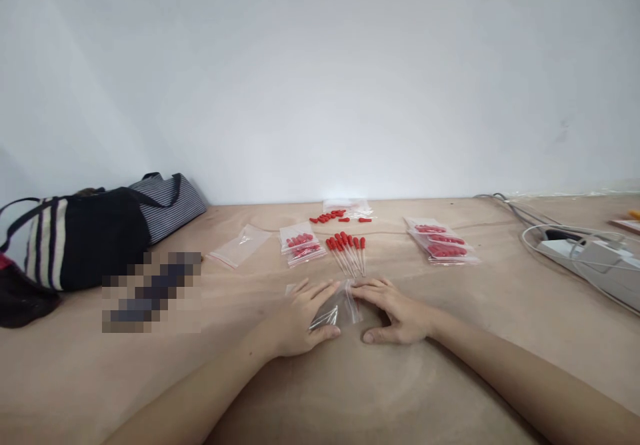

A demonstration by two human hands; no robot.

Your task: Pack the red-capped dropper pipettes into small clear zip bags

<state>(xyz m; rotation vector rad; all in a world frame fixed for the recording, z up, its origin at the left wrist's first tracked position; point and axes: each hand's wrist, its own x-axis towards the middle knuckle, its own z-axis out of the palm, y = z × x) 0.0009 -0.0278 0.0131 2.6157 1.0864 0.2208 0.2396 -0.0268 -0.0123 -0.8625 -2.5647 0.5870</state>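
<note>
A clear zip bag (pixel 344 305) with thin glass tubes in it lies on the wooden table between my hands. My left hand (pixel 303 317) rests flat over the bag's left part, fingers and thumb apart. At the bag's right edge, my right hand (pixel 393 311) touches down with its fingertips, thumb spread away, holding nothing. Just beyond them, several droppers with red bulbs (pixel 347 248) lie fanned out. Loose red bulbs (pixel 327 217) are scattered behind these, in front of a stack of clear bags (pixel 350 206).
Filled bags of red bulbs lie at the left (pixel 301 243) and right (pixel 445 241). An unfilled bag (pixel 240 245) is further left. Black and striped bags (pixel 107 235) stand far left, beside a blurred dark object (pixel 150 291). A white power strip (pixel 595 265) with cables is far right.
</note>
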